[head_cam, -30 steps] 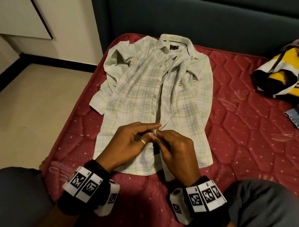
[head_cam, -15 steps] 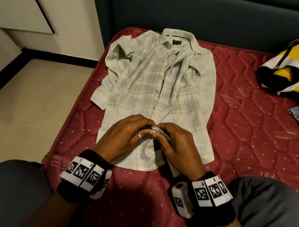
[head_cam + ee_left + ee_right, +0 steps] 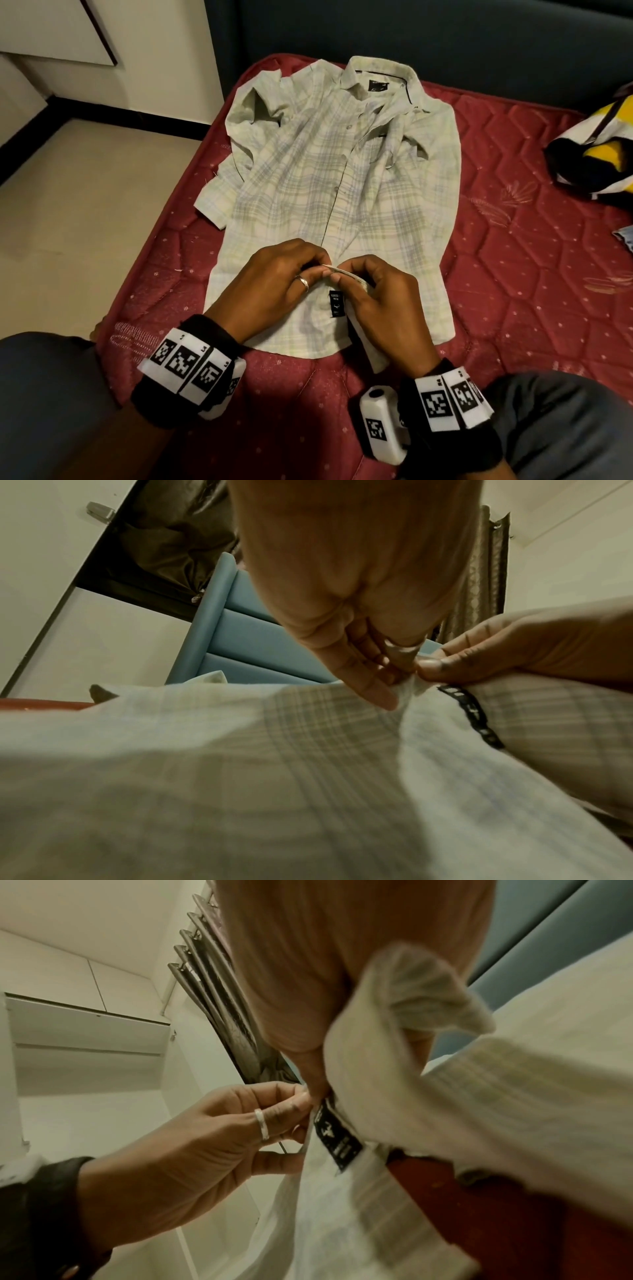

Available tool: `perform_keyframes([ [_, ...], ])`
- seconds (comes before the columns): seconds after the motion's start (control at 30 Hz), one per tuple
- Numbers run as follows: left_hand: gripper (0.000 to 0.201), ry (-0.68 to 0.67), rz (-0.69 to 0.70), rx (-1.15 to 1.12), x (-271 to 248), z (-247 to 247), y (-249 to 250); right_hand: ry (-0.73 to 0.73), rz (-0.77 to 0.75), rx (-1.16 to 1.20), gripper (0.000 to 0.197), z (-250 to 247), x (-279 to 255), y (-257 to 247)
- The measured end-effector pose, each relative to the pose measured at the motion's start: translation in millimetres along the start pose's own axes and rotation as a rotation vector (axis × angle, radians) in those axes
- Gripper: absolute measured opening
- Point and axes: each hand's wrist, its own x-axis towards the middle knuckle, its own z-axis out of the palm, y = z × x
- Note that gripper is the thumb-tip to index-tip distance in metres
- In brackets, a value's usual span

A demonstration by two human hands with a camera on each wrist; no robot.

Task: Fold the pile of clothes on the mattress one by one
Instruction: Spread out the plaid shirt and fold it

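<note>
Both hands barely shifted; left hand point(image 3: 274, 284) and right hand point(image 3: 380, 301) pinch the plaid shirt point(image 3: 342, 178) placket on the mattress point(image 3: 513, 274).

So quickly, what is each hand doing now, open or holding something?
Left hand: pinches the front edge of the pale plaid button shirt.
Right hand: pinches the opposite front edge.

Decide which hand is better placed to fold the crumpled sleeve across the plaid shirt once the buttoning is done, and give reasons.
Left, probably. The left hand pinches the plaid shirt on the crumpled sleeve side; the right hand would cross over.
</note>
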Motion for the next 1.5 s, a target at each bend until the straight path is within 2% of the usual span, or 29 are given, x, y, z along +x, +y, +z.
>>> perform_keyframes([
  [0.13, 0.024, -0.003, 0.011, 0.115, -2, 5, 2, 0.0, -0.062, -0.06, 0.009, -1, -1, -1],
  [0.33, 0.019, 0.067, 0.056, 0.228, -3, 8, 12, 0.106, -0.399, -0.483, 0.012, 12, -7, 2],
  [0.43, 0.014, 0.126, 0.043, 0.182, -2, 7, 10, 0.114, -0.466, -0.502, 0.014, 14, -11, -1],
  [0.5, 0.013, 0.145, 0.031, 0.114, -2, 3, 6, 0.086, -0.407, -0.348, 0.015, 11, -11, -7],
  [0.6, 0.015, 0.132, 0.043, 0.058, -1, 1, 6, 0.164, -0.223, -0.098, 0.016, 5, -7, -12],
  [0.67, 0.014, 0.1, 0.058, 0.029, -1, 2, 10, 0.169, -0.165, -0.065, 0.015, 3, -4, -12],
  [0.73, 0.014, 0.075, 0.051, -0.011, -2, 3, 11, 0.111, -0.146, -0.091, 0.016, 5, -5, -11],
  [0.97, 0.017, 0.086, -0.293, -0.334, -4, 2, 22, 0.06, -0.092, -0.15, 0.015, 9, -7, -6],
  [1.1, 0.027, 0.131, -0.411, -0.338, -3, 9, 22, -0.041, -0.02, -0.095, 0.012, 6, -6, -3],
  [1.17, 0.03, 0.113, -0.439, -0.336, -3, 11, 22, -0.037, 0.019, -0.076, 0.012, 2, -4, -1],
  [1.27, 0.032, 0.062, -0.412, -0.222, -4, 15, 26, 0.086, 0.062, -0.067, 0.011, -11, 5, 3],
  [1.37, 0.028, -0.017, -0.313, 0.026, -6, 18, 33, 0.187, 0.091, -0.097, 0.004, -18, 16, 3],
  [1.43, 0.017, -0.083, -0.226, 0.173, -9, 18, 41, 0.197, 0.108, -0.172, 0.015, -14, 20, 0],
  [1.5, 0.01, -0.157, -0.147, 0.245, -12, 20, 49, 0.155, 0.186, -0.26, 0.029, -5, 23, -2],
])
